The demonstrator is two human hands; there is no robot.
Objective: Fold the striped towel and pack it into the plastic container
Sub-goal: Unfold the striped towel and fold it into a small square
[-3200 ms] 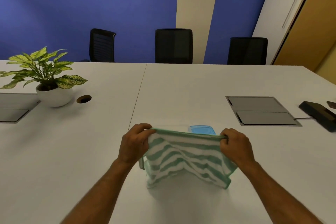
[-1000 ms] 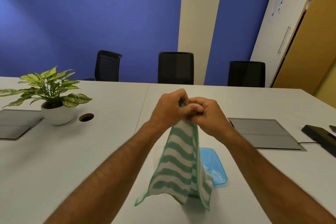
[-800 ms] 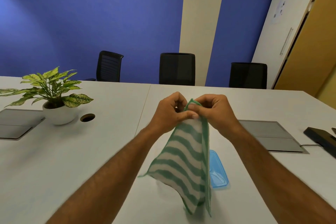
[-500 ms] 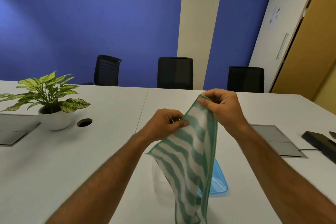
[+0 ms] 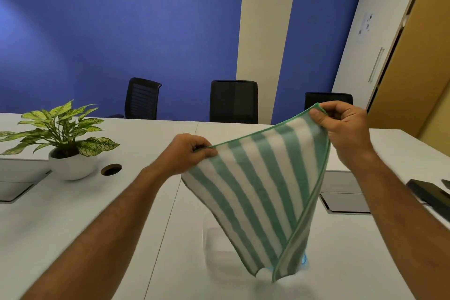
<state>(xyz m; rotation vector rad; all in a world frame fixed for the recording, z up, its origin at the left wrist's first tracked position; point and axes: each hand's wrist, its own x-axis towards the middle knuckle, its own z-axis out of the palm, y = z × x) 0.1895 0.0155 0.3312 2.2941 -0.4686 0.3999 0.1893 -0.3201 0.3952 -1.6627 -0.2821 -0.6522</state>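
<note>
1. Nearest to the person, the clear plastic container (image 5: 214, 238) is standing on the white table (image 5: 73, 226), just under the hanging towel. The cloth is hiding most of it, and a bit of blue lid (image 5: 304, 259) is showing behind the lower corner.
2. Above it, the striped towel (image 5: 263, 190) is hanging in the air, doubled, with its lower corner pointing down.
3. The left hand (image 5: 187, 153) is closing thumb and fingers on the upper edge. The right hand (image 5: 341, 126) is pinching the other corner, higher and further away.
4. I think the layers may be sliding apart, because each hand is holding only a small piece of edge; then the fold would be crooked. The lower corner may also be brushing the light container and pushing it.
5. Half a second ago the hands were close together and the towel was hanging narrow; now they are far apart and the cloth is spreading wide.
6. Further away, the potted plant (image 5: 65, 139) and three black chairs (image 5: 233, 101) are standing unchanged.
</note>
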